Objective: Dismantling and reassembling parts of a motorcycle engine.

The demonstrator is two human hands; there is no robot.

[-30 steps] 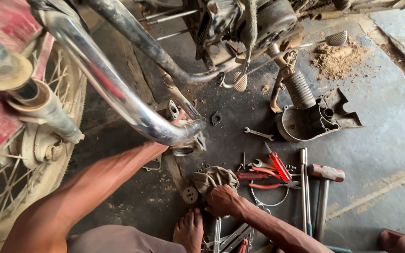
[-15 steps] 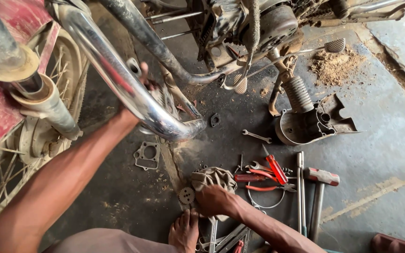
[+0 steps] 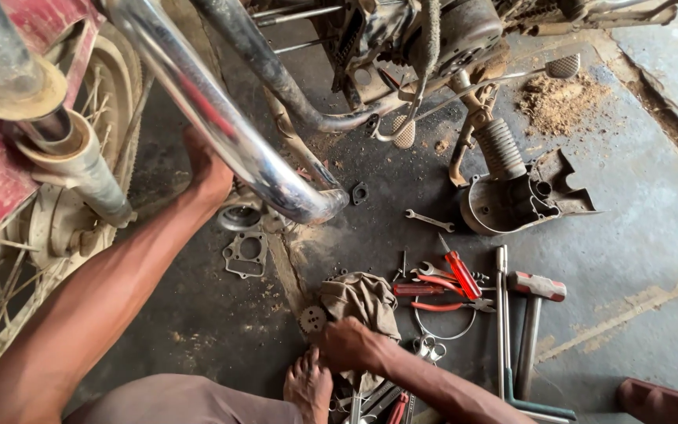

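Oil-dark workshop floor [image 3: 637,259], motorcycle parts up top, tools spread at lower centre.

Left hand [image 3: 209,173] is up at centre left, reaching behind the chrome exhaust pipe [image 3: 221,126] that slants down from the upper left; its fingers are hidden by the pipe, so whether they grip anything cannot be told. Right hand [image 3: 347,344] is low at bottom centre, fingers curled down onto a dirty rag [image 3: 366,302], with a small toothed sprocket [image 3: 313,319] just beside it on the left. A bare foot [image 3: 308,389] sits right below that hand. Right of the rag lie red-handled pliers [image 3: 441,294], a red screwdriver [image 3: 461,271] and a hammer [image 3: 534,314]. A flat gasket [image 3: 246,255] rests below the pipe's end, and a spoked wheel [image 3: 33,235] fills the left edge.
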